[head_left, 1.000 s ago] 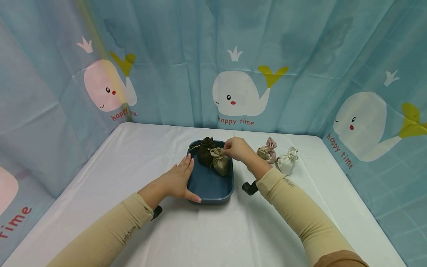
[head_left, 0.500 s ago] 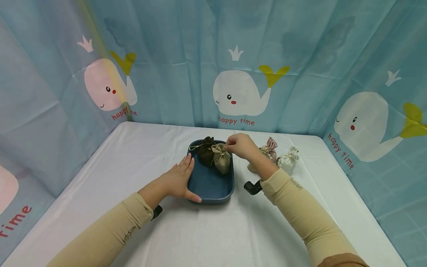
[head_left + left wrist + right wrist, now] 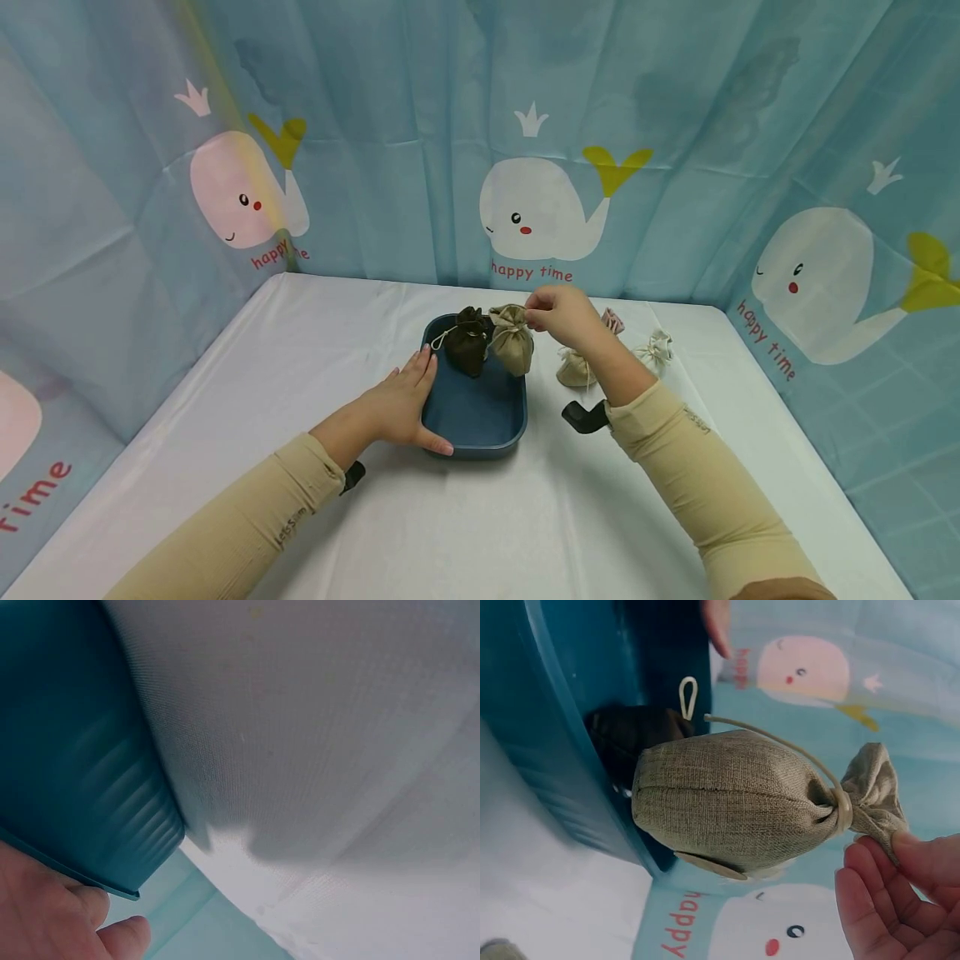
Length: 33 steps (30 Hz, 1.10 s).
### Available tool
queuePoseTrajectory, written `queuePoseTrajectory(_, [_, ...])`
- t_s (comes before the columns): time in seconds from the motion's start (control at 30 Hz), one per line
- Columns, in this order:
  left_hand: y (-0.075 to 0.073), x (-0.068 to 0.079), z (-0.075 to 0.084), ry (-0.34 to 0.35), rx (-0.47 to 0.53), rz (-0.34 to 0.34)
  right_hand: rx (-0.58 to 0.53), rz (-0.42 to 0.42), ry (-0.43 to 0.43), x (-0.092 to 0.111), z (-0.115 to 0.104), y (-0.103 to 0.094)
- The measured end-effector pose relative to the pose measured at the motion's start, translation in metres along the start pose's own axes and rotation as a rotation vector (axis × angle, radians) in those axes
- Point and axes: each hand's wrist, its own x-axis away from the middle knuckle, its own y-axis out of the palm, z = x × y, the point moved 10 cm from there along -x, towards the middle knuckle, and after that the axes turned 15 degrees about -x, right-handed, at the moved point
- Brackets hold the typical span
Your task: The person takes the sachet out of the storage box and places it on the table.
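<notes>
My right hand (image 3: 567, 317) pinches the gathered top of an olive-tan drawstring pouch (image 3: 512, 343), which hangs over the right rim of a blue tray (image 3: 472, 421). In the right wrist view the pouch (image 3: 731, 799) dangles from thumb and fingertips, its cord tied round the neck. A dark brown pouch (image 3: 467, 346) sits in the tray's far part, with a pale cord loop. My left hand (image 3: 397, 404) rests against the tray's left rim, fingers straight and thumb at the near corner. The left wrist view shows fingers (image 3: 86, 915) along the ribbed tray wall (image 3: 90, 765).
Right of the tray, a beige pouch (image 3: 575, 369) and a white pouch (image 3: 654, 350) stand on the white tablecloth (image 3: 480, 525). A pink pouch (image 3: 612, 321) is mostly behind my right arm. A blue whale-print curtain (image 3: 420, 167) borders the table's far side.
The right hand has lifted the olive-tan pouch up and to the right, out of the tray and over its rim. The left hand has stayed on the tray.
</notes>
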Motion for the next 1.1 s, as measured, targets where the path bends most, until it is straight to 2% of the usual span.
queuePoseTrajectory(0.4, [-0.001,0.001,0.001,-0.005,0.008,-0.006,-0.054,0.032,-0.012,0.016,-0.007,-0.03])
queuePoseTrajectory(0.73, [-0.001,0.001,0.0,-0.005,0.016,-0.019,-0.031,0.071,0.016,0.025,0.005,-0.059])
queuePoseTrajectory(1.1, [0.002,0.0,-0.001,-0.016,0.0,-0.032,-0.007,0.109,-0.007,0.035,0.011,-0.082])
